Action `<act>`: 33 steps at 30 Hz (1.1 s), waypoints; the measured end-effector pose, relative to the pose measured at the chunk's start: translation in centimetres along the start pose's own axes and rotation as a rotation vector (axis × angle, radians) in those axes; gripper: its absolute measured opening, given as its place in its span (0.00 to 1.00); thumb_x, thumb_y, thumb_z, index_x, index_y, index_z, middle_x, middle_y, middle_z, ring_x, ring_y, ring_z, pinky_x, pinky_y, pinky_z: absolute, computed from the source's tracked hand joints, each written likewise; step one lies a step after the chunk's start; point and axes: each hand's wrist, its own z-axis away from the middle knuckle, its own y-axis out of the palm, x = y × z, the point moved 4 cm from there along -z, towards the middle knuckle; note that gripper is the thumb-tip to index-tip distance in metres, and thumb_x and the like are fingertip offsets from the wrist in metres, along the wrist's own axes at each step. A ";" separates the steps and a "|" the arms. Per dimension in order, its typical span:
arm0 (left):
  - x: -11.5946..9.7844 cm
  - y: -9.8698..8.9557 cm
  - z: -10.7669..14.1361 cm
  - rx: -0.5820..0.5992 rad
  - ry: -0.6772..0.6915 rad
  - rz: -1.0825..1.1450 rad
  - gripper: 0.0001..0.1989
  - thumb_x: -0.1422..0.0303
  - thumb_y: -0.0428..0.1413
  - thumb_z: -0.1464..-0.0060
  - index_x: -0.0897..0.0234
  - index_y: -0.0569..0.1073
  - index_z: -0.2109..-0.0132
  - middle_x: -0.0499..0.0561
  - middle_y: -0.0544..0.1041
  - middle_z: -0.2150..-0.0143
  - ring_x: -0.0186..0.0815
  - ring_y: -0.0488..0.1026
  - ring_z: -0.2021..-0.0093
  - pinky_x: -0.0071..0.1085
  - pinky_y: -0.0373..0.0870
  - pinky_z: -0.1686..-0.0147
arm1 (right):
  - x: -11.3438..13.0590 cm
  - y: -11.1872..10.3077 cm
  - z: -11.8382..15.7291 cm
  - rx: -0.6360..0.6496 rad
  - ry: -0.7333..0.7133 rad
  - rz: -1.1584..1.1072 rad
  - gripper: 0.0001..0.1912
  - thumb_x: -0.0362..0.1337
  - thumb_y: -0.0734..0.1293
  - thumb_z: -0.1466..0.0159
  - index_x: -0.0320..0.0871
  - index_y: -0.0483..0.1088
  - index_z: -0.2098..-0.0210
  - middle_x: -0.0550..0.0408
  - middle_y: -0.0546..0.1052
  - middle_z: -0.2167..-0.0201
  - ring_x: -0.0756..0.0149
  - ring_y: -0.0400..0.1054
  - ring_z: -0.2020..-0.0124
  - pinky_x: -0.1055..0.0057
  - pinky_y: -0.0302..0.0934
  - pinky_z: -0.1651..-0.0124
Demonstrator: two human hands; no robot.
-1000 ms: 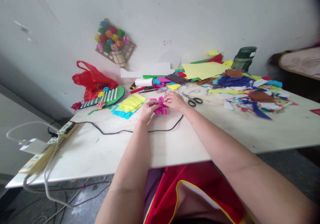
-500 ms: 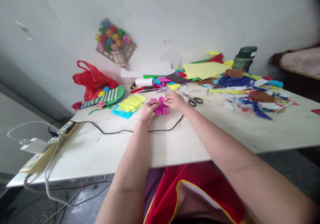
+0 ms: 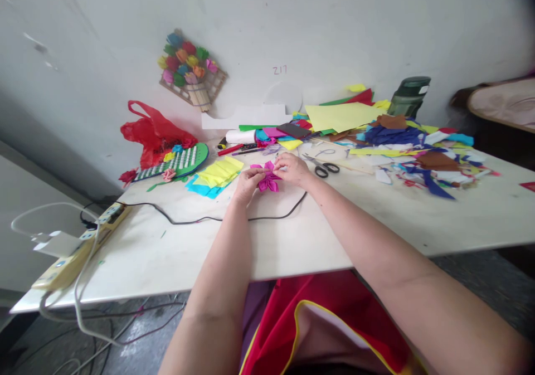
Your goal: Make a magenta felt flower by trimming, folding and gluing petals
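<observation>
Nothing has visibly been moved: left of the scissors [image 3: 325,166], the flower [image 3: 268,184] is pinched by left hand [image 3: 249,185] and right hand [image 3: 293,170].

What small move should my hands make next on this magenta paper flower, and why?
I'd probably pinch the magenta paper flower gently near its middle with the right hand, bracing it with the left hand: both hands' fingers are at its centre, its petals spread around them, and the scissors lie apart from both hands.
</observation>
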 end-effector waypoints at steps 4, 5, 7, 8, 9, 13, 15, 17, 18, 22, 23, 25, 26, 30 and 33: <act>0.1 -0.3 0.0 -0.017 -0.005 -0.020 0.14 0.64 0.63 0.61 0.67 0.79 0.65 0.51 0.78 0.72 0.30 0.70 0.75 0.26 0.63 0.75 | -0.5 -0.1 -0.1 -0.007 0.041 -0.074 0.05 0.33 0.67 0.47 0.45 0.74 0.78 0.52 0.77 0.63 0.61 0.70 0.59 0.65 0.65 0.56; 0.0 -0.3 0.0 -0.024 -0.008 -0.029 0.14 0.64 0.63 0.61 0.67 0.79 0.65 0.52 0.78 0.71 0.30 0.70 0.75 0.26 0.63 0.75 | -0.7 -0.2 -0.1 -0.013 0.052 -0.092 0.05 0.33 0.67 0.47 0.45 0.74 0.78 0.52 0.77 0.64 0.61 0.70 0.59 0.65 0.65 0.57; -0.2 -0.3 0.2 -0.028 -0.004 -0.040 0.14 0.63 0.63 0.60 0.67 0.79 0.65 0.53 0.78 0.69 0.32 0.72 0.73 0.26 0.64 0.74 | -1.0 -0.3 -0.2 -0.021 0.068 -0.114 0.05 0.33 0.67 0.47 0.44 0.74 0.77 0.52 0.77 0.65 0.61 0.70 0.60 0.66 0.65 0.59; -0.2 -0.3 0.2 -0.024 0.002 -0.041 0.14 0.63 0.63 0.60 0.67 0.79 0.65 0.53 0.79 0.68 0.32 0.72 0.72 0.27 0.65 0.73 | -1.2 -0.3 -0.2 -0.021 0.077 -0.119 0.05 0.34 0.67 0.47 0.44 0.74 0.77 0.52 0.76 0.65 0.61 0.70 0.61 0.66 0.65 0.60; -0.3 -0.3 0.3 -0.018 0.009 -0.039 0.14 0.63 0.63 0.60 0.67 0.80 0.65 0.54 0.79 0.67 0.33 0.73 0.70 0.27 0.66 0.72 | -1.3 -0.3 -0.3 -0.017 0.084 -0.122 0.05 0.35 0.67 0.47 0.44 0.74 0.77 0.52 0.76 0.65 0.62 0.70 0.61 0.66 0.65 0.61; -0.3 -0.3 0.2 0.003 0.028 -0.005 0.14 0.65 0.62 0.59 0.66 0.80 0.63 0.54 0.80 0.65 0.34 0.74 0.67 0.27 0.68 0.68 | -1.7 0.0 -0.3 0.005 0.089 -0.144 0.04 0.34 0.68 0.49 0.43 0.74 0.78 0.51 0.75 0.61 0.62 0.69 0.60 0.66 0.65 0.62; -0.2 -0.3 0.0 -0.001 0.030 0.004 0.13 0.66 0.62 0.59 0.66 0.80 0.64 0.54 0.80 0.65 0.33 0.74 0.68 0.27 0.67 0.68 | -1.7 0.1 -0.3 0.007 0.075 -0.162 0.03 0.34 0.68 0.50 0.44 0.74 0.79 0.51 0.74 0.60 0.61 0.69 0.57 0.65 0.66 0.59; -0.2 -0.4 0.0 -0.012 0.034 -0.002 0.12 0.66 0.62 0.60 0.66 0.81 0.64 0.53 0.80 0.67 0.31 0.73 0.70 0.26 0.66 0.70 | -1.6 0.1 -0.2 0.028 0.069 -0.178 0.03 0.33 0.69 0.50 0.44 0.73 0.79 0.51 0.73 0.59 0.60 0.68 0.55 0.64 0.66 0.57; -0.3 -0.4 0.0 -0.016 0.037 -0.011 0.12 0.66 0.62 0.60 0.66 0.81 0.65 0.53 0.80 0.67 0.31 0.72 0.71 0.25 0.66 0.70 | -1.5 0.2 -0.2 0.047 0.071 -0.183 0.03 0.33 0.69 0.50 0.44 0.73 0.79 0.51 0.73 0.57 0.60 0.68 0.54 0.64 0.66 0.57; -0.8 -0.2 0.3 -0.033 0.033 -0.068 0.12 0.66 0.62 0.61 0.66 0.81 0.65 0.53 0.79 0.67 0.31 0.71 0.71 0.26 0.65 0.71 | -1.3 0.1 0.0 0.095 0.062 -0.155 0.02 0.31 0.69 0.51 0.43 0.74 0.78 0.50 0.72 0.54 0.58 0.68 0.52 0.62 0.66 0.54; -0.9 -0.1 0.4 -0.035 0.027 -0.083 0.12 0.66 0.62 0.61 0.66 0.81 0.66 0.53 0.79 0.67 0.31 0.71 0.72 0.26 0.65 0.71 | -1.2 0.1 0.0 0.097 0.047 -0.139 0.03 0.30 0.69 0.51 0.43 0.74 0.78 0.50 0.72 0.54 0.58 0.68 0.51 0.61 0.66 0.52; -1.2 0.0 0.6 -0.038 0.022 -0.097 0.12 0.67 0.61 0.61 0.67 0.81 0.66 0.53 0.79 0.69 0.30 0.70 0.72 0.26 0.65 0.71 | -1.0 0.1 0.0 0.105 0.015 -0.117 0.03 0.29 0.69 0.51 0.43 0.74 0.78 0.50 0.72 0.54 0.58 0.68 0.51 0.60 0.64 0.50; -1.3 0.1 0.6 -0.039 0.022 -0.099 0.12 0.67 0.61 0.61 0.67 0.81 0.66 0.53 0.79 0.69 0.30 0.70 0.72 0.26 0.65 0.71 | -0.9 0.1 0.0 0.111 0.003 -0.110 0.03 0.29 0.70 0.50 0.43 0.74 0.78 0.50 0.72 0.54 0.58 0.68 0.51 0.60 0.64 0.49; -1.5 0.2 0.7 -0.044 0.037 -0.090 0.11 0.68 0.60 0.61 0.67 0.81 0.68 0.53 0.79 0.69 0.31 0.71 0.71 0.26 0.65 0.70 | -0.8 0.2 0.0 0.120 -0.012 -0.081 0.03 0.30 0.70 0.50 0.43 0.74 0.77 0.50 0.73 0.54 0.58 0.69 0.51 0.60 0.64 0.48; -1.4 0.2 0.6 -0.045 0.036 -0.082 0.11 0.68 0.60 0.62 0.67 0.80 0.68 0.53 0.78 0.70 0.31 0.71 0.71 0.27 0.65 0.69 | -0.6 0.1 0.0 0.114 -0.025 -0.060 0.03 0.31 0.71 0.50 0.44 0.74 0.76 0.50 0.73 0.55 0.58 0.69 0.52 0.60 0.64 0.48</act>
